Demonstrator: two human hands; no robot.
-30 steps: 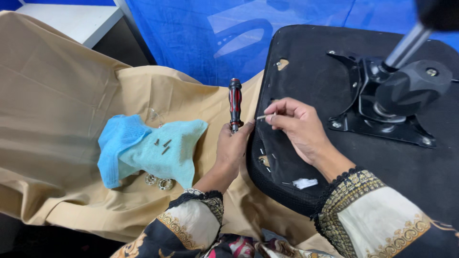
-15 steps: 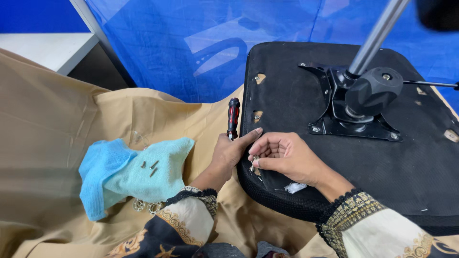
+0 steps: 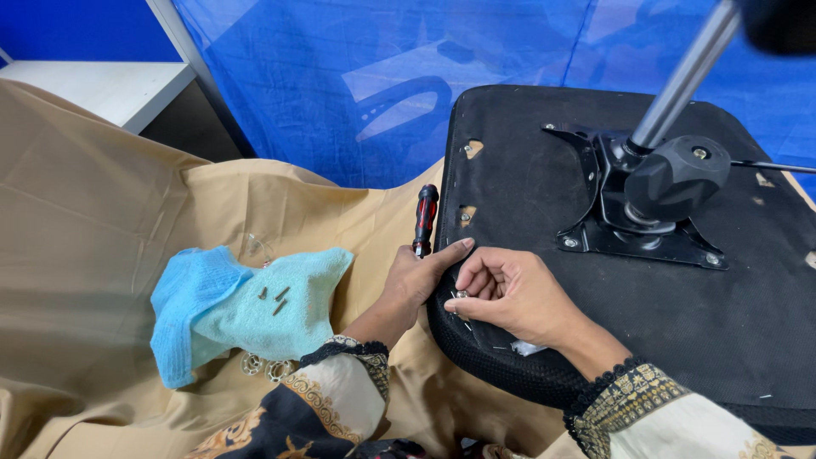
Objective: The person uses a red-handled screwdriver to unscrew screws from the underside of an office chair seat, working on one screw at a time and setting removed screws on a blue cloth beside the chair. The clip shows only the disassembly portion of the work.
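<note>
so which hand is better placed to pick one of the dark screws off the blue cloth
Left. The left hand lies nearer the screws on the blue cloth, though it holds a screwdriver. The right hand pinches a small metal part at the seat edge.

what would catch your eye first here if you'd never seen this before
An upturned black chair seat fills the right, its metal post pointing up. At its near edge the right hand pinches a small screw; the left hand holds a red-and-black screwdriver. A blue cloth lies left.

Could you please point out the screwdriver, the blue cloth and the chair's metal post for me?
screwdriver (image 3: 424,214): head view, on its red and black handle.
blue cloth (image 3: 229,310): head view, middle of the fabric.
metal post (image 3: 684,76): head view, mid-shaft.
</note>
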